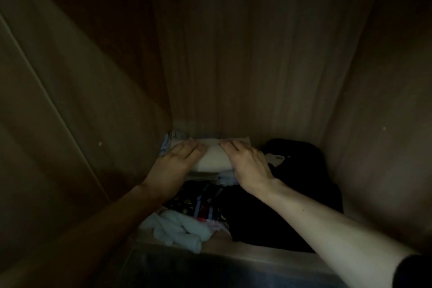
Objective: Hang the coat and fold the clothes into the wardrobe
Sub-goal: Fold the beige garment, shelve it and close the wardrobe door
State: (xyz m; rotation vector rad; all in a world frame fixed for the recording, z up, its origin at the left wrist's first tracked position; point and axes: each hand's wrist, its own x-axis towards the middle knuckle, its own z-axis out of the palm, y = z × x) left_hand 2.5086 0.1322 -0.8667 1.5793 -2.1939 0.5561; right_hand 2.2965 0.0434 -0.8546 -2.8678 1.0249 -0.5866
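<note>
While both my bare forearms reach into the dim wardrobe [233, 65], whose walls are smooth brown wood grain, my two hands lie on one folded white cloth [214, 155] at the back of the shelf [222, 246]. My left hand [177, 161] covers its left end and my right hand [247, 161] its right end, with a soft, rounded strip of the cloth showing between them. On each hand the fingers [187, 147] lie nearly straight and close together, pressed flat on top of the fabric; I cannot tell where the thumbs sit. The white cloth looks thick and plain, a puffy oblong resting on other folded pieces. Just behind my left hand, one blue-striped cloth [166, 145] pokes out against the back corner. To the right lies one black garment [297, 170], matte and shapeless in the gloom, touching my right wrist. Under my wrists is one dark patterned piece [201, 203] with pale and red stripes. Nearest the front edge sits one pale bundle [177, 229], lumpy and rolled; how many rolls it has I cannot tell. A black cuff [413, 271] shows on my right arm.
</note>
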